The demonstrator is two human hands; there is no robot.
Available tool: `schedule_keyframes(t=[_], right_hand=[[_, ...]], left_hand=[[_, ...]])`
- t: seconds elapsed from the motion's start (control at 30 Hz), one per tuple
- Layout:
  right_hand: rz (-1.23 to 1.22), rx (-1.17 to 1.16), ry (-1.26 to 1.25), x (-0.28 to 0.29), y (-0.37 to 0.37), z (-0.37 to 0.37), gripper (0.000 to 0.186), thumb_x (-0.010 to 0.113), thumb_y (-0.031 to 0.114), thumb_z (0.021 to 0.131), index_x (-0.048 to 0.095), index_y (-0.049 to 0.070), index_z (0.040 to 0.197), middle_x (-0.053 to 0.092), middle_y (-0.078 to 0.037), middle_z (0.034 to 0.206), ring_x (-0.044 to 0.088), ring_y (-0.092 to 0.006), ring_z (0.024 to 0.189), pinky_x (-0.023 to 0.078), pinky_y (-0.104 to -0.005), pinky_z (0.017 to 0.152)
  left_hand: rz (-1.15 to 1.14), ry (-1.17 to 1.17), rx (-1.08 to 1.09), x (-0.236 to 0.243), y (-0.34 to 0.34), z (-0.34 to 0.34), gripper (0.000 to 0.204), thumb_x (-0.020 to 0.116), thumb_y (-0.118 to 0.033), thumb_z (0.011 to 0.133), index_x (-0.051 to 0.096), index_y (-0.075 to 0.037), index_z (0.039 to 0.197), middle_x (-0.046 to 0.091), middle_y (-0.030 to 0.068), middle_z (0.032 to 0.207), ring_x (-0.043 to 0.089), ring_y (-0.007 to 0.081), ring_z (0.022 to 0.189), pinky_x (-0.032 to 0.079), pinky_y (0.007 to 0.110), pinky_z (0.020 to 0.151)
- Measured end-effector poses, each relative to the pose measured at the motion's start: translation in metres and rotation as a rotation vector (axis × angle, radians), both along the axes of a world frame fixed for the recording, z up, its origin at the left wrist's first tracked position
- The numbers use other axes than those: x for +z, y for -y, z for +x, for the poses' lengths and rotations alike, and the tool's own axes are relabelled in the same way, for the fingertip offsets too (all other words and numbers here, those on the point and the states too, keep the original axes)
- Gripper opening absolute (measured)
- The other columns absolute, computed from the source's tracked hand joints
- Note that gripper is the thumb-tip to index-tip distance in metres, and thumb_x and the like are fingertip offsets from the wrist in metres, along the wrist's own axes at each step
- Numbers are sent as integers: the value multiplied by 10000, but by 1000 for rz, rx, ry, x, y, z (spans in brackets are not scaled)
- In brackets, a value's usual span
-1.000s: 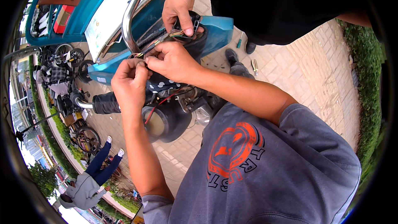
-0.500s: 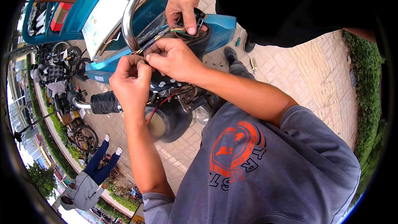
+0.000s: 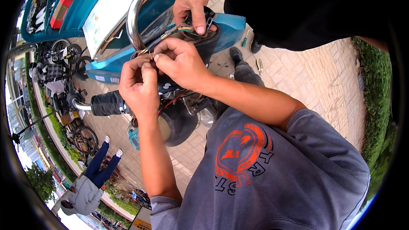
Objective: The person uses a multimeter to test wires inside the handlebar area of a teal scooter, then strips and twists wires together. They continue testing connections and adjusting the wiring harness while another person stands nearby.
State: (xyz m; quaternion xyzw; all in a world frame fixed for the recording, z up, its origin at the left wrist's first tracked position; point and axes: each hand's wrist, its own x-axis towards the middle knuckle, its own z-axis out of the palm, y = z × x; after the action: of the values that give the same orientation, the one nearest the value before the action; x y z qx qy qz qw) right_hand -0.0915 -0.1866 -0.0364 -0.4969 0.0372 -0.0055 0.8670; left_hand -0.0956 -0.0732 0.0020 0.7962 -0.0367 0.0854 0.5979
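Wires just beside the chrome handlebar's lower bend, fingertip-pinched by left hand and right hand, look light, limp, easily snapped, best held near their ends.

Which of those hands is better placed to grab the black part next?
Probably the right hand: it's nearer the black part than the left hand, though both are busy at the wires.
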Motion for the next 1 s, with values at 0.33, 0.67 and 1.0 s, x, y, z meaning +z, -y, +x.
schedule_keyframes(t=[0.33,0.67,1.0], right_hand=[[1,-80,174,-15,-10,-3,62,585,0,856,609,-47,889,624,-35,846,613,-82,774,513,-240,677],[-472,-231,568,-16,7,10,97,650,-5,792,669,-2,887,649,-97,792,636,-186,695,500,-287,608],[-519,-246,536,-10,9,5,98,674,3,788,653,-5,884,647,-93,809,630,-192,688,506,-291,606]], left_hand=[[241,212,21,-25,-11,-4,104,621,51,855,640,27,955,697,104,965,638,126,840,517,255,768],[461,309,-47,-15,-16,-3,114,637,38,862,653,28,975,707,126,1003,671,169,886,528,279,792],[-65,15,26,-15,-4,-11,181,579,23,929,651,57,1092,688,117,1092,644,140,978,509,265,857]])
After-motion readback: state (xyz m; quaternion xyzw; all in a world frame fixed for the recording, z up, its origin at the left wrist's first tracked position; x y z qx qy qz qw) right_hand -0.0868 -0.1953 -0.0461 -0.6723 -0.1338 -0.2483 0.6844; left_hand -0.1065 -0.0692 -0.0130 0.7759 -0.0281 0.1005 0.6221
